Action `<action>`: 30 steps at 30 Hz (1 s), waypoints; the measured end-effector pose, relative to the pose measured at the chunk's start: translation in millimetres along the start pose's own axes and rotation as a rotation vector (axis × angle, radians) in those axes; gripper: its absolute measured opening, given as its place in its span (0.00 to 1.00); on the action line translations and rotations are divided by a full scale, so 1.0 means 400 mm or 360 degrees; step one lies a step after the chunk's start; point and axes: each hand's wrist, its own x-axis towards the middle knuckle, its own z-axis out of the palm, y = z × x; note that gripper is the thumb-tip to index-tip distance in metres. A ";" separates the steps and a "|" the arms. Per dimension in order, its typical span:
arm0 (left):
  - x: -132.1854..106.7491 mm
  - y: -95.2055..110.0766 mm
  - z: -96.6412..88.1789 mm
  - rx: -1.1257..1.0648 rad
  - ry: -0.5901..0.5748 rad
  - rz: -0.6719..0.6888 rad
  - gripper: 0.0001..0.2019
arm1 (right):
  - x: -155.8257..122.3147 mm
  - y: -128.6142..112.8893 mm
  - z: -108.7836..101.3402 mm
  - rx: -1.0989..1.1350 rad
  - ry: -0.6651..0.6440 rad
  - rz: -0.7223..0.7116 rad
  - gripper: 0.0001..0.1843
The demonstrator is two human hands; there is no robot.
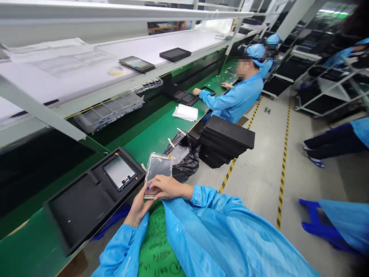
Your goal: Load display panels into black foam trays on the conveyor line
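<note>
In the head view, the left hand (138, 207) and right hand (169, 187) hold a glass touch panel (158, 168) by its lower edge, their fingers closed narrowly on it, with the right fingers lying across its front. At 9 o'clock from the hands, just beside them, a black foam tray (77, 207) rests on the green bench mat (152, 134), with a tablet screen (119, 173) seated in its upper recess. A black garbage bag (184, 161) sits at 1 o'clock, and a stack of black foam trays (225, 142) at 2 o'clock. Farther off at 1 o'clock, a co-worker in a blue smock (236, 96) sits at the bench, both hands near a black tray (206, 90).
</note>
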 end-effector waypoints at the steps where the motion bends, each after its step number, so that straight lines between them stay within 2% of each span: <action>1: -0.007 -0.003 -0.001 0.0031 0.0019 0.0039 0.19 | 0.000 -0.005 0.005 -0.0004 -0.0008 -0.0009 0.23; 4: -0.042 -0.005 -0.009 0.0085 0.0006 0.0119 0.26 | 0.001 -0.032 0.028 -0.0096 -0.0005 -0.0031 0.16; 7: -0.096 -0.007 -0.030 0.0089 -0.0067 0.0110 0.34 | 0.002 -0.079 0.060 -0.0150 -0.0045 -0.0065 0.10; 8: -0.116 -0.009 -0.040 0.0098 -0.0107 0.0103 0.37 | 0.005 -0.094 0.071 -0.0123 -0.0055 -0.0013 0.08; 10: -0.156 -0.014 -0.064 0.0166 -0.0180 0.0093 0.45 | 0.014 -0.116 0.082 0.0022 -0.0007 0.0239 0.05; 12: -0.198 -0.018 -0.090 0.0266 -0.0204 0.0086 0.49 | 0.024 -0.118 0.069 0.0355 0.0149 0.0539 0.03; 14: -0.240 -0.018 -0.117 0.0320 -0.0192 0.0076 0.46 | 0.030 -0.094 0.023 0.0815 0.0436 0.0705 0.04; 15: -0.260 -0.017 -0.131 0.0325 -0.0191 0.0070 0.43 | 0.030 -0.073 -0.012 0.1020 0.0649 0.0741 0.05; 17: -0.298 -0.011 -0.159 0.0329 -0.0199 0.0066 0.35 | 0.022 -0.020 -0.101 0.1205 0.1227 0.0777 0.07; 19: -0.329 -0.001 -0.189 0.0373 -0.0217 0.0082 0.28 | 0.005 0.031 -0.190 0.1051 0.1839 0.0795 0.07; 20: -0.342 0.005 -0.203 0.0412 -0.0226 0.0093 0.26 | -0.005 0.049 -0.225 0.0860 0.2039 0.0802 0.06; 21: -0.353 0.011 -0.215 0.0460 -0.0235 0.0098 0.24 | -0.015 0.060 -0.249 0.0625 0.2130 0.0813 0.06; 22: -0.363 0.017 -0.226 0.0512 -0.0246 0.0095 0.23 | -0.024 0.062 -0.260 0.0399 0.2107 0.0817 0.07; 23: -0.371 0.022 -0.234 0.0559 -0.0255 0.0085 0.23 | -0.030 0.055 -0.256 0.0229 0.1981 0.0816 0.08; 25: -0.384 0.025 -0.243 0.0606 -0.0262 0.0074 0.23 | -0.034 0.018 -0.209 0.0237 0.1501 0.0790 0.10; 28: -0.399 0.012 -0.244 0.0537 -0.0235 0.0114 0.21 | -0.025 -0.062 -0.087 0.1033 0.0739 0.0711 0.21; 30: -0.404 -0.008 -0.246 0.0460 -0.0213 0.0147 0.21 | -0.018 -0.109 -0.013 0.1594 0.0484 0.0687 0.26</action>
